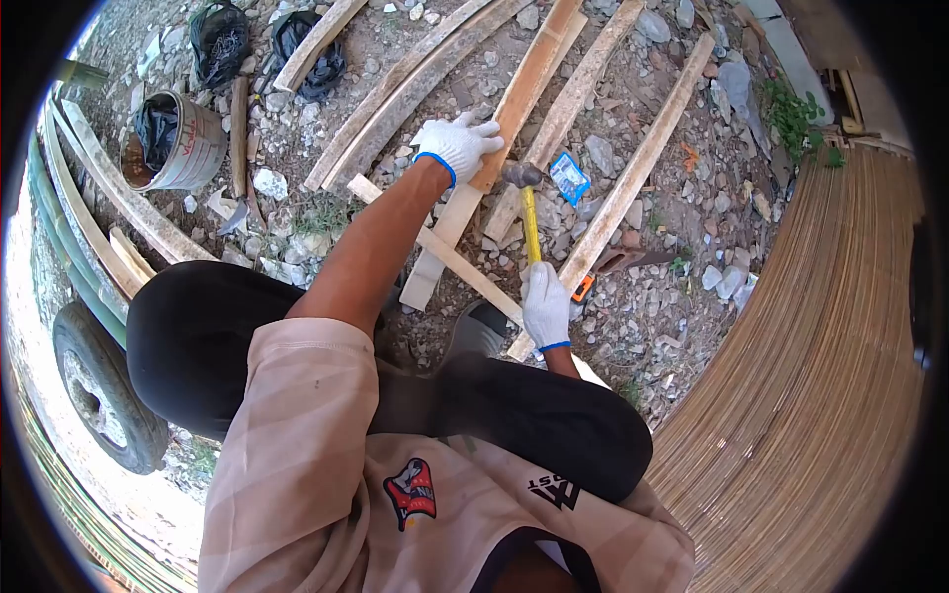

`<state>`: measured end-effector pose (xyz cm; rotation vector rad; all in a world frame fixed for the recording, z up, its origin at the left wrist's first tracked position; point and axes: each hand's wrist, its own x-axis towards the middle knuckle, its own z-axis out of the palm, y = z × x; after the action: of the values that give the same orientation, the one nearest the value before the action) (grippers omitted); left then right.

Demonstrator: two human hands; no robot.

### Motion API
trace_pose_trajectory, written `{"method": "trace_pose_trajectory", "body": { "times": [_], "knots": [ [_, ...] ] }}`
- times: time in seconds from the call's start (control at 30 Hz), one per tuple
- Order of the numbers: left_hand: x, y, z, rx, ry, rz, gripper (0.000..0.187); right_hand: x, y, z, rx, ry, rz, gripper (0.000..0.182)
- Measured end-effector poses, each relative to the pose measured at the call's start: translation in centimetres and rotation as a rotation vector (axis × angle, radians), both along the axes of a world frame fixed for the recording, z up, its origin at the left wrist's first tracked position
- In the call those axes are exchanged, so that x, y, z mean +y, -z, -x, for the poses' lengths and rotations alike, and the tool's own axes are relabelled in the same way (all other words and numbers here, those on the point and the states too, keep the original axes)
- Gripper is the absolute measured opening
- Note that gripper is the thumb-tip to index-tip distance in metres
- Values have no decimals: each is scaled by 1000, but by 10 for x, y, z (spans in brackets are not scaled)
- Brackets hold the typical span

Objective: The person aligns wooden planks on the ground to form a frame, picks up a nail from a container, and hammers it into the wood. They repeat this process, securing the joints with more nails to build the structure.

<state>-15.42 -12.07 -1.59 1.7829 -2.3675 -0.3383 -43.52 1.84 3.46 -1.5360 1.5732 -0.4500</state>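
My left hand [457, 146], in a white knitted glove with a blue cuff, presses on a reddish-brown wooden plank [534, 84], fingers apart over its edge. Wrapped around the yellow handle of a hammer [532, 222] is my right hand [547, 308], gloved the same way. The hammer's head lies beside the plank's near end, a little right of my left hand. Under that end runs a paler board [450, 232]. A thin wooden strip [460, 262] slants across this board toward my right hand.
Several long wooden strips lie on the stony ground, one [643, 168] right of the hammer. Nearby are a blue packet [569, 179], an orange tape measure [583, 288] and a handsaw [633, 259]. A bucket [198, 148] stands left; bundled slats [791, 395] fill the right.
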Motion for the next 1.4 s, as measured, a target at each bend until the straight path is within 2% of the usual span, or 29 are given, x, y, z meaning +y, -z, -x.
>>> {"method": "trace_pose_trajectory", "body": {
  "times": [0.03,0.13,0.27,0.33,0.43,0.57,0.6,0.63,0.7,0.77,0.83,0.87,1.03,1.23,1.37,1.4],
  "knots": [
    [-5,-1,-1,-18,-1,-18,39,-1,-4,-1,1,5,1,42],
    [-7,-5,2,-39,-4,-41,35,-1,-24,-6,-316,91,-61,43],
    [-6,-19,2,-60,8,-82,36,-1,-9,3,-254,-24,30,42],
    [-6,-19,3,-80,19,-93,36,-4,-3,2,41,-169,46,41],
    [-5,-25,10,-122,32,-110,37,-4,3,-3,163,-119,19,40],
    [-7,-32,8,-137,17,-144,38,2,-1,1,-49,29,-39,42],
    [-7,-31,8,-128,27,-130,38,4,-6,1,-172,61,-52,43],
    [-7,-28,8,-124,30,-135,38,4,-15,-1,-168,64,-57,43],
    [-9,-24,7,-144,47,-118,39,3,-29,-7,-350,54,60,47],
    [-10,-25,6,-140,53,-133,40,0,-21,-2,-338,27,100,47],
    [-9,-28,7,-128,43,-162,41,-6,-1,1,26,-155,121,46],
    [-9,-30,7,-130,42,-156,41,-9,11,3,106,-153,-6,46],
    [-8,-21,7,-102,1,-161,44,-1,6,1,-93,21,-92,43],
    [-7,-19,8,-117,1,-179,46,-4,-24,-10,-322,42,35,42],
    [-8,-36,7,-119,13,-259,50,1,13,1,-243,-42,36,44],
    [-9,-33,7,-119,10,-256,50,-1,16,-3,-110,-45,-24,47]
  ]
}}
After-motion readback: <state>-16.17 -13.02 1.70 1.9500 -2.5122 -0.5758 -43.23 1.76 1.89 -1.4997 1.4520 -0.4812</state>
